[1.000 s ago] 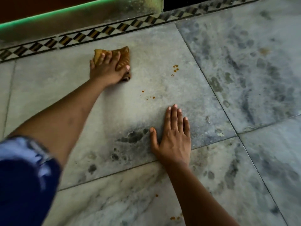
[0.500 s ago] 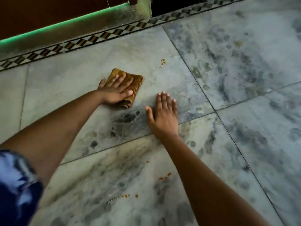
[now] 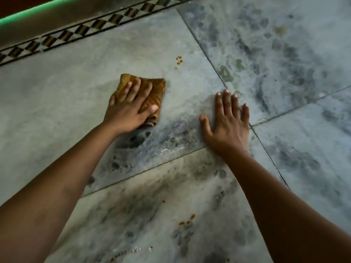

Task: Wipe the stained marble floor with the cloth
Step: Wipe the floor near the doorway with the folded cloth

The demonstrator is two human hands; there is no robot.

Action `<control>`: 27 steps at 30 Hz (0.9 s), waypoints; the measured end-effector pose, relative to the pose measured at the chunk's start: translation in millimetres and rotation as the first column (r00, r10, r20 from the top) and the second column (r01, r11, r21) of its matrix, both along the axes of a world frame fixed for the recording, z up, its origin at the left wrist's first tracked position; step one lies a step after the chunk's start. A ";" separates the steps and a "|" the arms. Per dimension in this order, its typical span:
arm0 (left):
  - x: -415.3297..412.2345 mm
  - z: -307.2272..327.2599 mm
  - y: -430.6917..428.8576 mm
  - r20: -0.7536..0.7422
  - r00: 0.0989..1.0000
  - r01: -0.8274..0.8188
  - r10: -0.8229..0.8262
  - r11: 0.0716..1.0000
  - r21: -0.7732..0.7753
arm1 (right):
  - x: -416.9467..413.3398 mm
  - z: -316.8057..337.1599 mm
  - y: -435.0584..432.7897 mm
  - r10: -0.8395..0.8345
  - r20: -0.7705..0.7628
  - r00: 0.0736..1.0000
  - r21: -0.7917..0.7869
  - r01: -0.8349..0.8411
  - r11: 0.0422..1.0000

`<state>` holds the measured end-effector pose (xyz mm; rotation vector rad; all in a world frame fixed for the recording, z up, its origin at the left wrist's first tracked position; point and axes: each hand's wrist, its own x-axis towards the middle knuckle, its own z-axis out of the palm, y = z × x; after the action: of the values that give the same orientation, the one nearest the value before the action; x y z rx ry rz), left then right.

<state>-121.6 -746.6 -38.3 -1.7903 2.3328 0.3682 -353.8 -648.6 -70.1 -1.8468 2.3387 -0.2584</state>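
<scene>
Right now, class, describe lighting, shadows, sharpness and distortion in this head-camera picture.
Head view: dim, even light, no glare on the grey marble floor, no hard shadows around the left hand pressing the folded brown cloth; head view: the glowing green strip shines brightest; head view: the right hand looks sharp, and both forearms loom large, a wide-angle effect.

A head-worn camera looks forward and down at the marble floor [image 3: 57,103]. It is close; a patterned border [image 3: 76,33] crosses the top.

One cloth [image 3: 152,91], under left hand [image 3: 127,112]. Two hands, right hand [image 3: 228,128] included. Three drop clusters: far cluster [image 3: 178,62] ahead of hands; near cluster [image 3: 187,220] and low cluster [image 3: 133,250] between forearms.
</scene>
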 end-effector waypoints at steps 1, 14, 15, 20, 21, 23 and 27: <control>-4.0 -1.1 -11.7 -0.018 0.998 -0.055 0.055 0.998 -0.019 | 0.7 -0.8 -0.1 0.000 0.000 1.000 0.000 0.000 1.000; -94.7 -2.7 -37.3 -0.123 0.971 0.200 -0.204 0.979 -0.041 | 2.3 0.2 -0.7 -0.001 -0.004 1.000 -0.008 0.001 1.000; -77.6 -4.3 -28.5 -0.097 0.968 0.229 -0.233 0.972 -0.054 | 1.5 0.3 -0.5 0.002 -0.004 1.000 0.000 -0.002 1.000; -55.4 -6.6 -93.3 -0.097 0.995 -0.035 0.031 0.999 -0.040 | 0.4 -0.6 -0.4 0.011 0.012 1.000 -0.010 -0.010 1.000; -65.8 -5.8 -106.8 -0.098 0.990 -0.104 0.101 0.994 -0.024 | 0.5 -0.9 -0.1 0.007 0.013 1.000 -0.016 -0.007 1.000; -93.1 -6.3 -116.3 -0.083 0.986 -0.145 0.144 0.989 -0.011 | 0.5 -1.3 -0.2 0.002 0.012 1.000 -0.021 -0.002 1.000; -119.5 -4.9 -64.5 -0.086 0.995 0.053 -0.054 0.999 -0.015 | 1.0 -1.8 -1.0 -0.001 0.013 1.000 -0.019 0.001 1.000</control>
<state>-241.1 -811.1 -43.2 -1.7470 2.4410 0.4327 -352.9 -649.6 -71.9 -1.8476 2.3369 -0.2929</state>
